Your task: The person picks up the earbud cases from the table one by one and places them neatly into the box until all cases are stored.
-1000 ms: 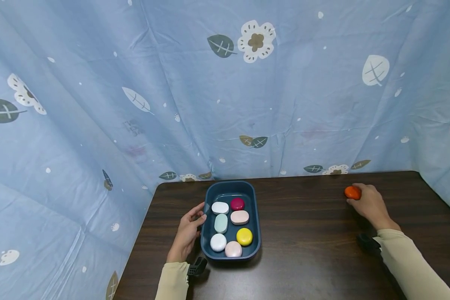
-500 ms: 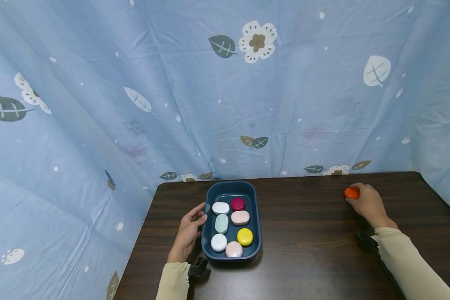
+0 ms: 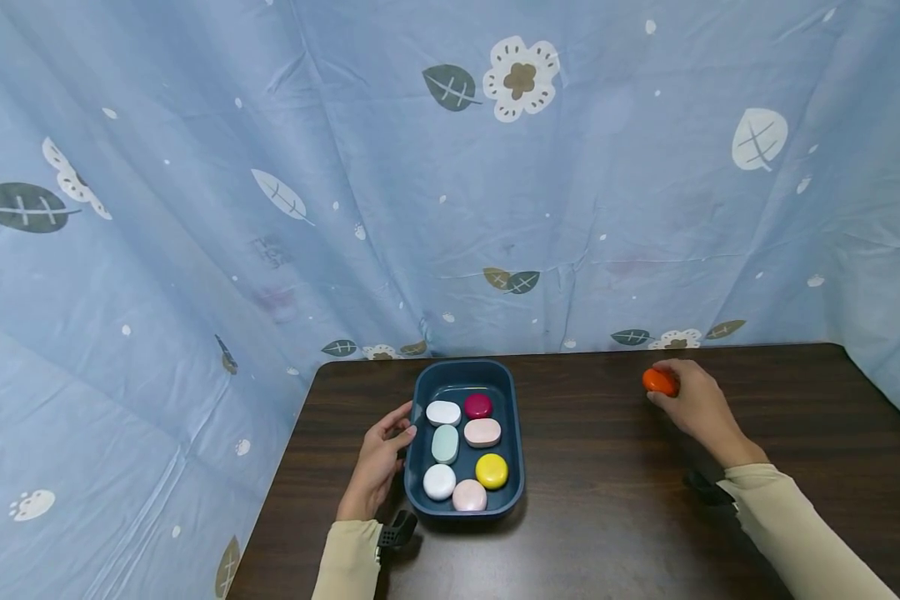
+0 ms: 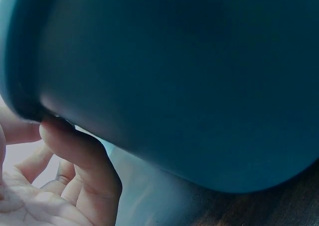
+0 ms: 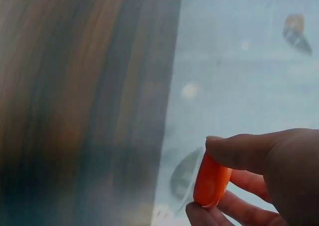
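My right hand [image 3: 699, 407] pinches a round orange bar of soap [image 3: 659, 382] between thumb and fingertips, over the right side of the table. The right wrist view shows the orange soap [image 5: 212, 181] edge-on, thumb above and fingers below. On the left, my left hand [image 3: 378, 458] holds the left side of a dark blue rectangular box [image 3: 519, 450], thumb at the rim. Close up in the left wrist view, a bent finger [image 4: 79, 146] presses under the rim of the box [image 4: 189, 96]. Inside lie several soaps, among them a crimson one [image 3: 478, 406] and a yellow one [image 3: 492, 471].
Also in the box are a white oval soap [image 3: 443, 413], a mint oval one [image 3: 445, 444] and pale pink ones. The dark wood table [image 3: 585, 500] ends at the back against a blue patterned curtain [image 3: 390, 167], which also hangs along both sides.
My right hand has moved left with the orange soap, away from the table's far right. My left hand and the box have stayed in place.
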Demonstrator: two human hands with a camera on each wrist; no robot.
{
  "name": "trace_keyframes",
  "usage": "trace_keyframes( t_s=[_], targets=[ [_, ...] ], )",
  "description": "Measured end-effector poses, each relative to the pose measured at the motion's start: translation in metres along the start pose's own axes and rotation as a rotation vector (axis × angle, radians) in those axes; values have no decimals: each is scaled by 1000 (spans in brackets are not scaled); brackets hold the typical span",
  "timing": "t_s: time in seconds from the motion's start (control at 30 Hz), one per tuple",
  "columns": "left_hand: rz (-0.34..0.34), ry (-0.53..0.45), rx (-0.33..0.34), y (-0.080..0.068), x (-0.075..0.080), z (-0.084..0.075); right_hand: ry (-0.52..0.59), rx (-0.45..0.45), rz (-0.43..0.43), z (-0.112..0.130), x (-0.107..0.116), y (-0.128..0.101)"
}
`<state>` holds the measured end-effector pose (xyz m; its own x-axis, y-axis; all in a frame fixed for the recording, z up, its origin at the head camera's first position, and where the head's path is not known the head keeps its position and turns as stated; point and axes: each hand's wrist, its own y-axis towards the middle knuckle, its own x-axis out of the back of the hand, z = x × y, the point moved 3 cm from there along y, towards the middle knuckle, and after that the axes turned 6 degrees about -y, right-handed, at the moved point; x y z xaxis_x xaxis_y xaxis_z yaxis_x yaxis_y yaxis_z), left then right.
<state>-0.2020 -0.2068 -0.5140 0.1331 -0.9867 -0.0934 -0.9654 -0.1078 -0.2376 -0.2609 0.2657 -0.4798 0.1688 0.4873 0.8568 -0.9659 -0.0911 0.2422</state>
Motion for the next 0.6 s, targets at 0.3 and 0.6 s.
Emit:
trace_keyframes(
  t_s=[0.3,0.6],
  targets=[
    [2,5,-3,0,1,1,93,106,11,61,-9,-6],
    [2,10,-4,-1,0,-1,157,197,33,112,-21,-9]
  ],
)
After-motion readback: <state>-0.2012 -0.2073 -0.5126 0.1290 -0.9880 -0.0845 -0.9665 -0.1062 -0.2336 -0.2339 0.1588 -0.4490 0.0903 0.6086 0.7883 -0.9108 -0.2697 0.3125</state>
